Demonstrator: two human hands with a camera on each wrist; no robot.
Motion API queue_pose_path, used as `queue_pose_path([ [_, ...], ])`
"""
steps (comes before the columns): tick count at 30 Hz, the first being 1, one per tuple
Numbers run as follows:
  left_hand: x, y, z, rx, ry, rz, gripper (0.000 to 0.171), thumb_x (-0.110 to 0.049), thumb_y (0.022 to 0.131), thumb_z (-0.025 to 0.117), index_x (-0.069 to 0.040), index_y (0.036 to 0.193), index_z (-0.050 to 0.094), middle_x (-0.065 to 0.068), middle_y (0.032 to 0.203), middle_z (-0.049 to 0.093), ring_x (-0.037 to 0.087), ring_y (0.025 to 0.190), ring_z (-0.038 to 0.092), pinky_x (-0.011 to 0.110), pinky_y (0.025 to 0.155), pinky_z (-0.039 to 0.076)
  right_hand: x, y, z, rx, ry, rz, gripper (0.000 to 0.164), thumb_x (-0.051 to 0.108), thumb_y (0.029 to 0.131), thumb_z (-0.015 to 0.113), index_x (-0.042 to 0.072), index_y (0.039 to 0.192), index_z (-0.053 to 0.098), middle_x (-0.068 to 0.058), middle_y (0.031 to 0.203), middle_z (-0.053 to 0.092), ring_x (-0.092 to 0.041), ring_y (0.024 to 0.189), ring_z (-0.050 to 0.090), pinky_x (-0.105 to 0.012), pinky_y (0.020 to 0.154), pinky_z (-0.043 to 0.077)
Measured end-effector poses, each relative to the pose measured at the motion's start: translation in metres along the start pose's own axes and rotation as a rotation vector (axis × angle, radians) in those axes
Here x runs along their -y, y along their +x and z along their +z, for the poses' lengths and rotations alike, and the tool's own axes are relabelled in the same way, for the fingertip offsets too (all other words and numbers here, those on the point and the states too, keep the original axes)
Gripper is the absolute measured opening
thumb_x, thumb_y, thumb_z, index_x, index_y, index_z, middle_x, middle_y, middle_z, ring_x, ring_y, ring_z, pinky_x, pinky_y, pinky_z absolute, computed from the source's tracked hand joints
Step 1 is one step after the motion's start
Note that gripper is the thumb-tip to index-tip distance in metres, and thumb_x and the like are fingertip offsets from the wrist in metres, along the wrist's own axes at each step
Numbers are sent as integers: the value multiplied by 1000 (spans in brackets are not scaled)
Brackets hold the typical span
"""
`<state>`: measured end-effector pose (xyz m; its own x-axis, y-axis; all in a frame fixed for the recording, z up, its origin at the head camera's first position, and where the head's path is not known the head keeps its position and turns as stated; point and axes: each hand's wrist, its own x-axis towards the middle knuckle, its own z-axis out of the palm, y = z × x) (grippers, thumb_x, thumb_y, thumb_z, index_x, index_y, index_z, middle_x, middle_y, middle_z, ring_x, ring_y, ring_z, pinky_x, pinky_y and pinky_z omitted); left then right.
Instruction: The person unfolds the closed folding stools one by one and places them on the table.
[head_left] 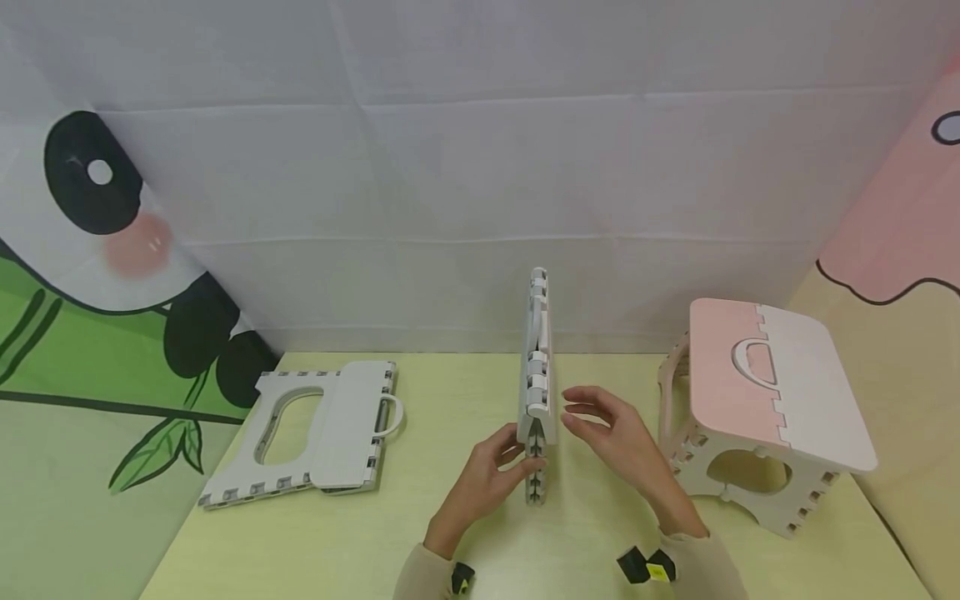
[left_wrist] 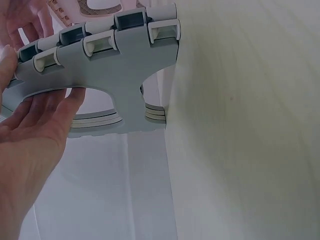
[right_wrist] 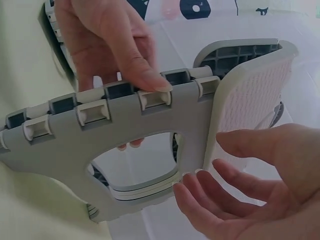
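A folded step stool (head_left: 536, 383) stands on edge at the middle of the table, seen nearly edge-on from the head. My left hand (head_left: 487, 473) grips its near hinged edge, the thumb lying over the hinges and the fingers reaching through the oval opening of the grey leg panel (left_wrist: 132, 65). To the right of the stool, my right hand (head_left: 618, 437) is held with fingers loosely bent and nothing between them. In the right wrist view its fingertips (right_wrist: 220, 167) are close beside the stool's textured top panel (right_wrist: 250, 100).
On the left of the table lies another folded white stool (head_left: 352, 433) with a carry handle. An unfolded pink-and-white stool (head_left: 727, 375) stands upright on the right. Behind the table hangs a pale cloth (head_left: 450, 183), with printed cartoon panels at both sides.
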<state>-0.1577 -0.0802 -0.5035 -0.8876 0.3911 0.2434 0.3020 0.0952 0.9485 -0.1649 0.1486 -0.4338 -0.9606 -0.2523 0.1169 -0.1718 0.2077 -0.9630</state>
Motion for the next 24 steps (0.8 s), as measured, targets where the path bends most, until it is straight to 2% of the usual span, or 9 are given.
queue_pose_path([
  [10, -2, -1, 0, 0, -2, 0, 42, -12, 97, 73, -9, 137, 60, 7, 133, 64, 26, 132, 57, 35, 108, 48, -16, -5, 8, 42, 66, 30, 40, 9, 98, 71, -6, 133, 58, -25, 134, 59, -43, 127, 56, -28, 99, 54],
  [19, -3, -1, -1, 3, 4, -2, 42, -12, 98, 72, -10, 138, 59, 6, 135, 63, 25, 133, 56, 35, 108, 47, -23, -10, 16, 63, 92, 90, 37, 4, 97, 70, -4, 132, 60, -23, 134, 59, -42, 126, 58, -30, 98, 55],
  [24, -2, -1, -1, 10, 5, 15, 42, -11, 99, 71, -10, 139, 58, 7, 136, 63, 26, 133, 56, 37, 108, 48, -25, -13, 20, 82, 84, 74, 37, 6, 97, 71, -3, 131, 60, -22, 133, 61, -39, 126, 59, -29, 99, 54],
])
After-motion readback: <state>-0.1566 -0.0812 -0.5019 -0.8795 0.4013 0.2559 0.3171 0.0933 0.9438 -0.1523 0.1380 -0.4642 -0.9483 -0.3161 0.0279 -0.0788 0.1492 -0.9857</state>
